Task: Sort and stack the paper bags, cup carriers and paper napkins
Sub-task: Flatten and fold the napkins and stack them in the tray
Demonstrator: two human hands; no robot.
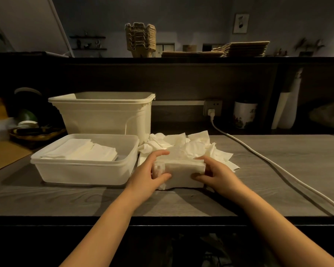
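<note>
A thick stack of white paper napkins (183, 171) stands on the grey table in front of me. My left hand (148, 174) grips its left end, fingers over the top and thumb on the front. My right hand (214, 175) grips its right end the same way. Behind the stack lies a loose heap of napkins (189, 144). To the left, a shallow clear tub (81, 170) holds flat stacked napkins (81, 151). On the high shelf stand stacked cup carriers (140, 38) and flat brown paper bags (241, 49).
A tall cream bin (104, 114) stands behind the shallow tub. A white power cable (268, 162) runs from a wall socket (212, 108) across the right of the table. A printed cup (244, 114) and a white paper roll (285, 110) stand at the back right.
</note>
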